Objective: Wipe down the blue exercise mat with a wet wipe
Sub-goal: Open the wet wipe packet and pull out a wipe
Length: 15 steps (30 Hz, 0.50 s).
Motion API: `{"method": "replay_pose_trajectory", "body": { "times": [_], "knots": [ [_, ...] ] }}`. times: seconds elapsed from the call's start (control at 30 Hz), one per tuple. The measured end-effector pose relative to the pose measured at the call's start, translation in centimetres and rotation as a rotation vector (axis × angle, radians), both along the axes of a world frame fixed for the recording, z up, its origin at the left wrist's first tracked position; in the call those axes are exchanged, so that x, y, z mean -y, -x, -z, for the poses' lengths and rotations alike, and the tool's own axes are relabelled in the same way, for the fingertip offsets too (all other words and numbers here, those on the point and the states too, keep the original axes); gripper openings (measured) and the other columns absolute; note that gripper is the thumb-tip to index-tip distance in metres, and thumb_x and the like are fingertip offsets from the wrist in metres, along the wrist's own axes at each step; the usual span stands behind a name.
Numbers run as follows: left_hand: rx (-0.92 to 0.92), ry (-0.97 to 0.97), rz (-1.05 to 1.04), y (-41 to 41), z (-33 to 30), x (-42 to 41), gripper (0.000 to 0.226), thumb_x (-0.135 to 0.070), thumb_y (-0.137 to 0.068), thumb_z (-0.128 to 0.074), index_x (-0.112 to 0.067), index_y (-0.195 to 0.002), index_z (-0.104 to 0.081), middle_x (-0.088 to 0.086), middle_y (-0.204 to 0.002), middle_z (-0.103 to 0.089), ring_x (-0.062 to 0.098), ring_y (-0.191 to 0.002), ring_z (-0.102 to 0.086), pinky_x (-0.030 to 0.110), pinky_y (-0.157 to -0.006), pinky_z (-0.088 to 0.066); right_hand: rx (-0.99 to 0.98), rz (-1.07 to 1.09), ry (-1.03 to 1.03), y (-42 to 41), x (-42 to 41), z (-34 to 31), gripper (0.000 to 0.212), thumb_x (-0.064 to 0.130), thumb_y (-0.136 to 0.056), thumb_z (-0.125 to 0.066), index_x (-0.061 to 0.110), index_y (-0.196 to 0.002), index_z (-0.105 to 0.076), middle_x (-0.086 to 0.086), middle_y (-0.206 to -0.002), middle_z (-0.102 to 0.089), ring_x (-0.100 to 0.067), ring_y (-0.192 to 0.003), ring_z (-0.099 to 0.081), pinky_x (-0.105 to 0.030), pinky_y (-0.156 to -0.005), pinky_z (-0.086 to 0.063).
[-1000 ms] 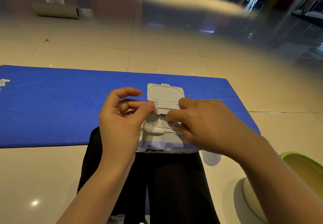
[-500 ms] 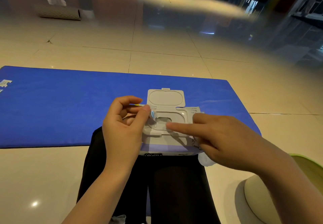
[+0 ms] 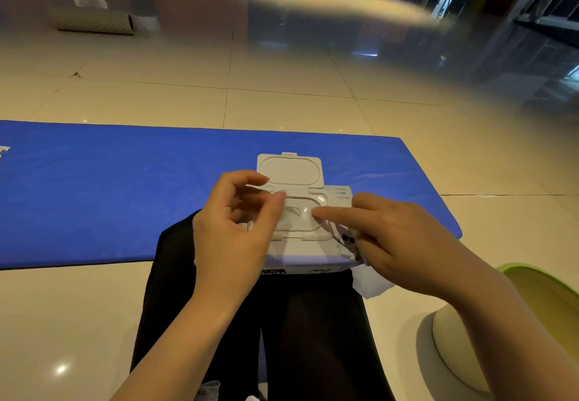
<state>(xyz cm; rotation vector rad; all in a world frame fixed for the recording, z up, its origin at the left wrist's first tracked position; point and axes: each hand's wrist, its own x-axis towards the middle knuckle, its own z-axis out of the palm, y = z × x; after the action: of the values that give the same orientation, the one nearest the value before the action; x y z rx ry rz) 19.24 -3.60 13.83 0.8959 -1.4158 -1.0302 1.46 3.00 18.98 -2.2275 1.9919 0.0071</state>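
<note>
The blue exercise mat (image 3: 94, 197) lies across the tiled floor in front of my knees. A white wet wipe pack (image 3: 300, 247) rests on my lap with its flip lid (image 3: 289, 170) standing open. My left hand (image 3: 232, 228) is at the left edge of the opening, thumb and fingers pinching what looks like the clear seal film. My right hand (image 3: 391, 244) presses its straight index finger on the opening, and its other fingers curl round the pack's right edge. A white sheet (image 3: 372, 286) sticks out under the right hand.
A green-rimmed bin (image 3: 548, 300) stands on the floor by my right forearm. A rolled grey mat (image 3: 97, 21) lies far back on the left. Glossy tiles surround the mat; my black-clad legs (image 3: 313, 338) fill the lower middle.
My right hand has slid to the right off the opening, leaving only its index finger there. My left hand stays pinching at the opening's left edge, and the film now lies lower over it.
</note>
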Motion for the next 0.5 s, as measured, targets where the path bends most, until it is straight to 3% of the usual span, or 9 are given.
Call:
{"method": "replay_pose_trajectory", "body": {
  "times": [0.1,0.2,0.3,0.4,0.5],
  "knots": [
    [0.154,0.079,0.137,-0.2,0.2,0.1,0.027,-0.036,-0.083,-0.076,-0.034,-0.103,-0.058,-0.01,-0.088,-0.07,0.003,-0.089,-0.068,0.012,-0.078,-0.051,0.102,0.031,0.065,0.7,0.0,0.7,0.065,0.034,-0.083,-0.018,0.048,-0.145,-0.033,0.02,-0.097,-0.037,-0.005,-0.084,-0.046,-0.018,-0.066,-0.04],
    [0.233,0.124,0.174,-0.8,0.8,0.5,0.021,-0.024,-0.091,-0.056,-0.039,-0.106,-0.052,-0.013,-0.096,-0.069,0.006,-0.096,-0.068,0.018,-0.083,-0.054,0.123,0.039,0.099,1.3,-0.1,1.1,0.063,0.034,-0.085,-0.018,0.047,-0.144,-0.032,0.017,-0.108,-0.048,-0.009,-0.103,-0.052,-0.022,-0.067,-0.046],
    [0.341,0.22,0.167,-0.9,1.3,0.8,0.026,-0.02,-0.09,-0.058,-0.04,-0.105,-0.053,-0.02,-0.098,-0.067,0.005,-0.1,-0.066,0.022,-0.09,-0.053,0.153,0.045,0.094,1.5,-0.1,1.3,0.052,0.029,-0.095,-0.024,0.045,-0.143,-0.035,0.013,-0.112,-0.053,-0.013,-0.109,-0.053,-0.025,-0.068,-0.048],
    [0.576,0.464,0.141,-0.7,2.2,1.0,0.017,-0.028,-0.09,-0.059,-0.028,-0.106,-0.064,-0.021,-0.1,-0.065,0.004,-0.101,-0.058,0.03,-0.101,-0.041,0.179,0.046,0.103,1.3,0.0,1.2,0.056,0.029,-0.091,-0.023,0.042,-0.142,-0.041,0.021,-0.092,-0.043,-0.01,-0.097,-0.053,-0.021,-0.065,-0.042],
    [0.774,0.564,0.147,-0.8,2.7,1.1,0.03,-0.033,-0.094,-0.047,-0.028,-0.114,-0.067,-0.009,-0.106,-0.068,0.015,-0.101,-0.056,0.024,-0.093,-0.026,0.19,0.062,0.119,1.4,0.0,1.3,0.063,0.031,-0.083,-0.022,0.04,-0.14,-0.045,0.026,-0.083,-0.037,-0.007,-0.084,-0.049,-0.023,-0.067,-0.043]
  ]
}}
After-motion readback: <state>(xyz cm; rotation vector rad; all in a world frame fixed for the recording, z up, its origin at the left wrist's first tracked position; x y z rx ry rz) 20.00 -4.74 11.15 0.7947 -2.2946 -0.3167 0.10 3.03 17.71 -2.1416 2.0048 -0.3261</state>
